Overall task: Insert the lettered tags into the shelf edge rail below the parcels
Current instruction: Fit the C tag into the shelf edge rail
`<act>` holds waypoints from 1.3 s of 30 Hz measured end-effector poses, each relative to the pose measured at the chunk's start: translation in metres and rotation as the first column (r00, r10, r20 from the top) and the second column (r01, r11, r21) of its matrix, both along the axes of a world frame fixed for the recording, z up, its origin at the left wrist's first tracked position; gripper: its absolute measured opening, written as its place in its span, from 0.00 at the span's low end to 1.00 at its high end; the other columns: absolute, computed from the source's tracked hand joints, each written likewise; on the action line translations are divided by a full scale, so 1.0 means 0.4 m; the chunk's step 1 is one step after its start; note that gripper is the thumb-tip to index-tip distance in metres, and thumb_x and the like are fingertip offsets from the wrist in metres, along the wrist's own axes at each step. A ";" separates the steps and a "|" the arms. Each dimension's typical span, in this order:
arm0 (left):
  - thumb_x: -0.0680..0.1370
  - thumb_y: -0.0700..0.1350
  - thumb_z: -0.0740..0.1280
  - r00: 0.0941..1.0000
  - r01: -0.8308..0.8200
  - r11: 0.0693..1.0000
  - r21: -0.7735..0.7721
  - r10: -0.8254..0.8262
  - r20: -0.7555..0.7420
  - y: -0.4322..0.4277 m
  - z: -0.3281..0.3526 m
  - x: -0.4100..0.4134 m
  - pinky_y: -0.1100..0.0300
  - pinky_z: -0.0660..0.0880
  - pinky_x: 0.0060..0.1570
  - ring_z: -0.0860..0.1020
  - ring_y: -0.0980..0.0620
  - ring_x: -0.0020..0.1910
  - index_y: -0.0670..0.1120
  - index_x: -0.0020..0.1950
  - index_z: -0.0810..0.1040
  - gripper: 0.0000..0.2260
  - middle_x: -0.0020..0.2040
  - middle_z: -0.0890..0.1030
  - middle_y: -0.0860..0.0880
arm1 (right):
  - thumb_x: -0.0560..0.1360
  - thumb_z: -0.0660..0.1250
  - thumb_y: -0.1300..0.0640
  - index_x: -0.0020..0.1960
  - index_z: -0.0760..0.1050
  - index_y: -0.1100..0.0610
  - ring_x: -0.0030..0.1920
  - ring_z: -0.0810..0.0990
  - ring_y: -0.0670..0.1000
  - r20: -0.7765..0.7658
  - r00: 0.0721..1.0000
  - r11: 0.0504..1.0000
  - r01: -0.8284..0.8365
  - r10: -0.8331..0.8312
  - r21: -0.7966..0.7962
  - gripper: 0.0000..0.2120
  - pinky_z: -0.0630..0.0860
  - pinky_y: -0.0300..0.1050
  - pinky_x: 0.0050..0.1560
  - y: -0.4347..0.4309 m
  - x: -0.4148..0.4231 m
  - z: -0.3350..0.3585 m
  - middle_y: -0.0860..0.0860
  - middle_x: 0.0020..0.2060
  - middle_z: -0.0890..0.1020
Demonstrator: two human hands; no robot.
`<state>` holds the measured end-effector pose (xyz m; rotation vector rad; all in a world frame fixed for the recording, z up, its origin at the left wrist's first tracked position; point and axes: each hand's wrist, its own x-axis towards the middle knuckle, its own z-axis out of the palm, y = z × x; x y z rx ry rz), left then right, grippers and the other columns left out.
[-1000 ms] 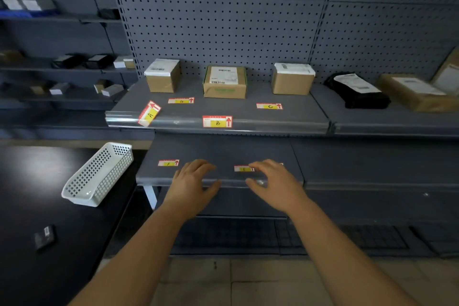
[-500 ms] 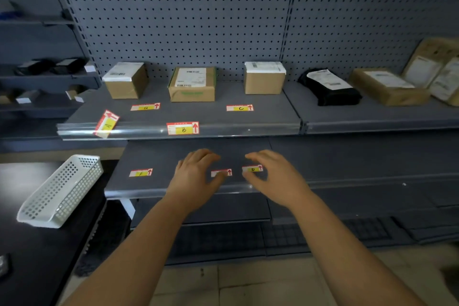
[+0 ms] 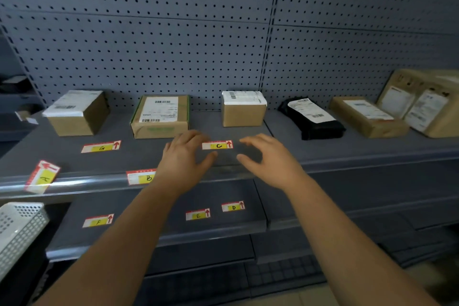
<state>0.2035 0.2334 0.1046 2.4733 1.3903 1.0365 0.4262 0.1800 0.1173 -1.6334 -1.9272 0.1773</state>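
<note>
Tag C (image 3: pixel 217 145) lies flat on the upper shelf between my left hand (image 3: pixel 182 160) and my right hand (image 3: pixel 267 160). Both hands hover open on either side of it, holding nothing. Tag B (image 3: pixel 141 177) sits in the clear edge rail (image 3: pixel 82 182), partly hidden by my left wrist. Tag A (image 3: pixel 42 176) leans tilted at the rail's left end. Tag G (image 3: pixel 101 147) lies flat on the shelf. Tags F (image 3: pixel 98 220), E (image 3: pixel 198 214) and D (image 3: pixel 233 206) lie on the lower shelf. Three brown parcels (image 3: pixel 160 115) stand behind.
A black parcel (image 3: pixel 311 119) and further brown parcels (image 3: pixel 367 117) sit on the right shelf section. A white perforated basket (image 3: pixel 17 231) stands at the lower left. Grey pegboard (image 3: pixel 173 32) backs the shelves.
Both hands rose from the lower shelf, leaving tags E and D there, to the upper shelf around tag C. The camera moved closer and tilted up.
</note>
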 end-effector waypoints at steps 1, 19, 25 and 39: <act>0.75 0.54 0.66 1.000 -0.013 1.000 -0.002 0.013 0.007 0.015 -0.001 0.002 0.50 0.64 0.60 0.70 0.50 0.61 0.51 0.61 0.75 0.16 0.61 0.74 0.52 | 0.75 0.65 0.41 0.66 0.73 0.46 0.61 0.73 0.45 -0.006 1.000 1.000 -0.002 0.002 -0.009 0.20 0.73 0.48 0.61 0.019 0.007 -0.004 0.44 0.58 0.76; 0.75 0.55 0.66 0.987 -0.160 0.985 -0.063 0.157 -0.039 0.144 -0.045 0.044 0.51 0.65 0.60 0.70 0.51 0.60 0.51 0.61 0.75 0.16 0.60 0.75 0.53 | 0.76 0.64 0.43 0.65 0.74 0.49 0.58 0.72 0.50 0.173 0.977 0.981 -0.099 0.128 -0.165 0.20 0.73 0.47 0.55 0.282 0.054 -0.079 0.48 0.57 0.75; 0.75 0.54 0.66 0.989 -0.144 0.988 -0.062 0.143 -0.025 0.159 -0.060 0.042 0.49 0.68 0.59 0.72 0.51 0.59 0.51 0.59 0.76 0.15 0.59 0.75 0.53 | 0.75 0.64 0.42 0.65 0.74 0.49 0.59 0.71 0.52 0.280 0.953 0.979 -0.065 0.119 -0.194 0.21 0.70 0.49 0.57 0.309 0.040 -0.075 0.49 0.56 0.73; 0.75 0.55 0.65 0.991 -0.127 0.990 -0.069 0.124 -0.041 0.142 -0.064 0.028 0.51 0.68 0.56 0.71 0.51 0.59 0.52 0.59 0.75 0.15 0.59 0.75 0.53 | 0.73 0.69 0.51 0.51 0.75 0.48 0.52 0.76 0.48 0.072 0.995 0.975 -0.049 0.066 -0.217 0.08 0.73 0.49 0.54 0.288 0.021 -0.068 0.45 0.48 0.78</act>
